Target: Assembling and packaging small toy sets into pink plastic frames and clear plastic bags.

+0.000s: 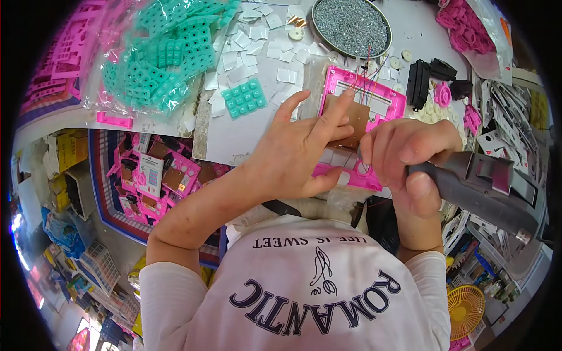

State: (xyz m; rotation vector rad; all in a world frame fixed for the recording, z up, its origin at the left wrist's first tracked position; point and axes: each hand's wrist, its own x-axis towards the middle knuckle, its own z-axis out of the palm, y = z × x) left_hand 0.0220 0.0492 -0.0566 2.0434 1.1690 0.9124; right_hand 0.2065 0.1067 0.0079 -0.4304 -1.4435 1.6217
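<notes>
A pink plastic casing lies on the table in front of me, with a brown circuit board and thin coloured wires in it. My left hand rests over its left side, fingers spread across the board and thumb apart near the lower edge. My right hand is closed around a dark grey electric screwdriver, above the casing's lower right. The tool's tip is hidden behind the fingers. Left of the casing sits a loose turquoise keypad.
A round tray of small screws stands behind the casing. White square pieces and a clear bag of turquoise keypads lie left. Black parts and a bag of pink parts lie right. Below left, a basket holds pink assemblies.
</notes>
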